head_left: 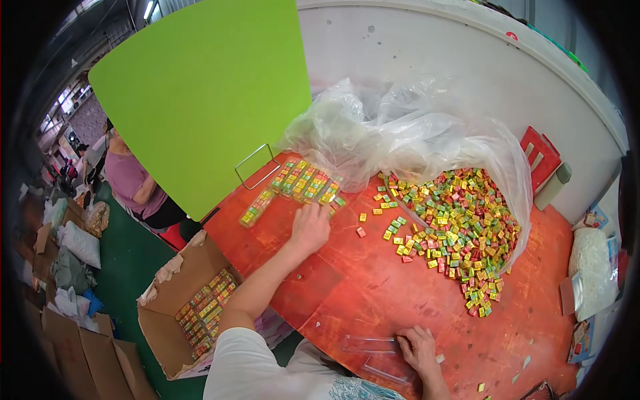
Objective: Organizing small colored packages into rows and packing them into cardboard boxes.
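Filled packs [300,179] and loose pieces [470,230] on a red table [347,280]

Far left, a cardboard box [159,332] holds similar packs [207,308]; the left hand [311,229] curls its fingers at the filled packs' near edge, whether gripping I cannot tell; clear cases [369,344] lie by the right hand [419,348], fingers bent, hold unclear; the loose pieces heap by a plastic bag [400,143]

This is a packing workshop: a heap of small wrapped blocks [460,227] covers part of a worn red table [320,287], an open cardboard carton [157,327] holds filled packs [205,308], and bulging sacks [82,245] line the green floor [121,267] near a seated co-worker [130,170].
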`<state>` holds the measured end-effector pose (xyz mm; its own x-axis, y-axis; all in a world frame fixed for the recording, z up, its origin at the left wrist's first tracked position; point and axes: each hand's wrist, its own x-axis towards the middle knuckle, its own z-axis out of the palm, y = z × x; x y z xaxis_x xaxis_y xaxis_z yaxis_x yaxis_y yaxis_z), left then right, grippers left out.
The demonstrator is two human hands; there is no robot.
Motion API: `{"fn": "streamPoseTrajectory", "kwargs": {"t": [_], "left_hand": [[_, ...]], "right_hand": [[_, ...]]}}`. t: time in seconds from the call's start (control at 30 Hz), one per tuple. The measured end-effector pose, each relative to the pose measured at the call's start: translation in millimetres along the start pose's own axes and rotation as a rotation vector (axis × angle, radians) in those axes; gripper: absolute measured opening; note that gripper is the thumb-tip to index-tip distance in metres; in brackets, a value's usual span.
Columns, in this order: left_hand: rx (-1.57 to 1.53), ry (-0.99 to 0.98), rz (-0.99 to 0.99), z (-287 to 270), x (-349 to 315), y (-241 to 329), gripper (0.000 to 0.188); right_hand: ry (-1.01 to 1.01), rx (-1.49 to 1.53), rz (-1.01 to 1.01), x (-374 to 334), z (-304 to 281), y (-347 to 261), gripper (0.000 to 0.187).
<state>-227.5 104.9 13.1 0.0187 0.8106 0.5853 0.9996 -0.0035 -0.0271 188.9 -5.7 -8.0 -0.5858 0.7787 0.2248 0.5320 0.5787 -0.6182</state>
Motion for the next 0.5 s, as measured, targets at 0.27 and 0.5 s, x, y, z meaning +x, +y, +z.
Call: {"fn": "streamPoseTrajectory", "kwargs": {"t": [0.27, 0.5], "left_hand": [[0.168, -0.158, -0.131, 46.0, 47.3, -31.3, 0.027], [0.161, -0.141, -0.165, 77.5, 80.5, -31.1, 0.028]], "right_hand": [[-0.005, 0.042, 0.026, 1.7, -3.6, -6.1, 0.010], [-0.007, 0.043, 0.007, 1.8, -3.5, -1.9, 0.011]]}}
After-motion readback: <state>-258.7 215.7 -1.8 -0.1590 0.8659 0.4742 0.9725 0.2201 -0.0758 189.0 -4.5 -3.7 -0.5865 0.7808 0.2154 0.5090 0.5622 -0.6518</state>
